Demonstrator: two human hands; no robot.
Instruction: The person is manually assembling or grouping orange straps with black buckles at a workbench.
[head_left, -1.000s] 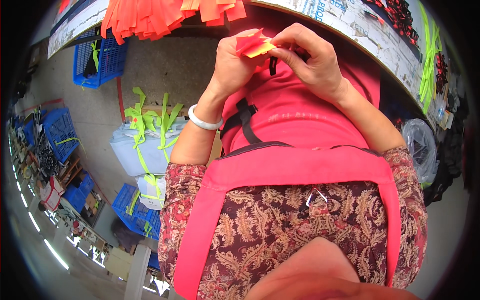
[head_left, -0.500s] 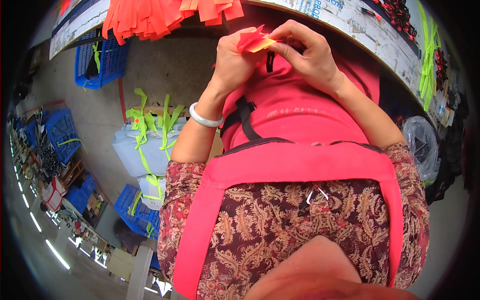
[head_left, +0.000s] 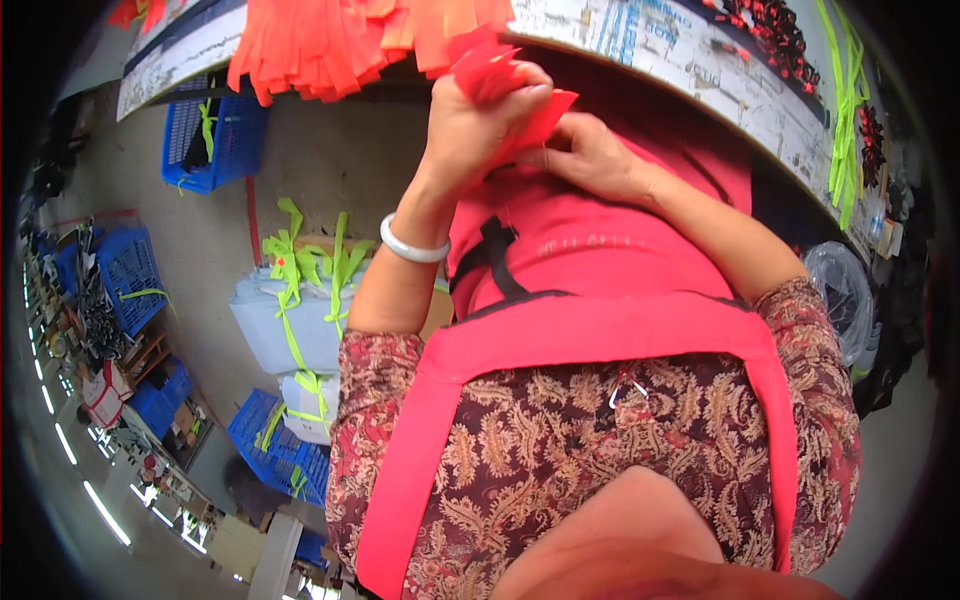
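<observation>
— Where's the red paper piece [head_left: 525, 115]?
— Raised before the counter [head_left: 690, 75] edge, clamped in the left hand [head_left: 480, 125]; the right hand [head_left: 590, 155] pinches its lower corner, from the right.

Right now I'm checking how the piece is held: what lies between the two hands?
In the head view, the folded red piece spans the gap: the left hand grips its upper part, and the right hand pinches its lower edge. Nothing else lies between them.

Blue crates [head_left: 212, 140] on floor – white bundles [head_left: 285, 325] w/ green straps [head_left: 300, 262].
</observation>
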